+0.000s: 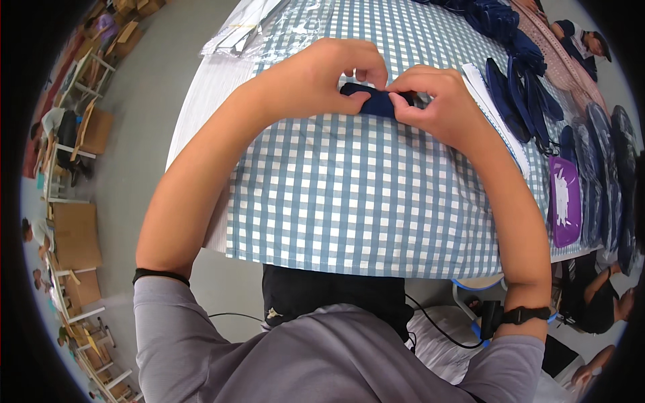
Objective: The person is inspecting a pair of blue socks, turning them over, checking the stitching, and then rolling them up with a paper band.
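Note:
A small navy blue piece of cloth (380,105), which looks folded or rolled, lies on the blue-and-white checked tablecloth (349,188) near the table's middle. My left hand (329,77) has its thumb on the cloth's left part, with the index finger curled over to its top edge. At the right end, my right hand (438,101) pinches the cloth between thumb and fingers. Both hands are close together, fingertips nearly meeting at the upper edge. My right fingers hide part of the cloth's right end, so its exact kind does not show.
Clear plastic bags with white strips (245,30) lie at the far left. Navy cloth items (521,101) and a white paper stack (497,117) are to the right, beside a purple tray (566,218) and wrapped navy items (594,174). Other people sit along the right.

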The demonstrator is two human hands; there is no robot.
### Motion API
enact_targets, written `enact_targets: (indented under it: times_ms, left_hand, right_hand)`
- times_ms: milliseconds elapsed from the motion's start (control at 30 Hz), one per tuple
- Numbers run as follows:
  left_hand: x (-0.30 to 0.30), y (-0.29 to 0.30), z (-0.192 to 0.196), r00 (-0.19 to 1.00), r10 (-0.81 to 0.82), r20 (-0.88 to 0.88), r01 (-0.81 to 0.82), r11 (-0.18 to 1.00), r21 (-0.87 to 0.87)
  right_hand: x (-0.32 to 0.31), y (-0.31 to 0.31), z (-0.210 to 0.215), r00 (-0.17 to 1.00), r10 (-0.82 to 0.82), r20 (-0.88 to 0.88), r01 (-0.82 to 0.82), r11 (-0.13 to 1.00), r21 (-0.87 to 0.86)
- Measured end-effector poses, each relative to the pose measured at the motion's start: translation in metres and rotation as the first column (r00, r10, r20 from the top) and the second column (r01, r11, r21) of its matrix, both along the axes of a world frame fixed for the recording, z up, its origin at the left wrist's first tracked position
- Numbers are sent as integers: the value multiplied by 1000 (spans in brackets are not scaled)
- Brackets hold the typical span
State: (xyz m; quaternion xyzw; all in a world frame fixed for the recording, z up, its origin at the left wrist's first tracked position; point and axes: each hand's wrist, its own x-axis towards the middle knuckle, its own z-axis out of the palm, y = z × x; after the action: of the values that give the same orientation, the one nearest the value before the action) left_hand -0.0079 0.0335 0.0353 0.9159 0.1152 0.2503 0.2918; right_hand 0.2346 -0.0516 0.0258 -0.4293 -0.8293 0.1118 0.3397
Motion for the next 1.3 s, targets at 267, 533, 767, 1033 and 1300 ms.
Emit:
enact_targets:
  times_ms: [267,533,767,1033,1300]
  left_hand:
    - [-4,-25,9,993,43,-112,-28,991,132]
    - [1,-18,6,992,100,-80,-91,990,112]
    - [3,-3,-1,995,74,-68,-68,995,78]
    - [3,-5,-5,987,135,-86,-134,991,16]
    - [-5,-15,-7,976,92,195,-58,984,-171]
  right_hand:
    - [-4,10,-19,995,87,-38,-73,959,272]
    - [4,2,-18,989,109,104,-141,911,389]
    - [10,5,-15,993,0,116,-25,977,212]
    - [11,8,-15,996,-13,92,-1,988,151]
    - [11,-17,13,980,-83,-181,38,969,-242]
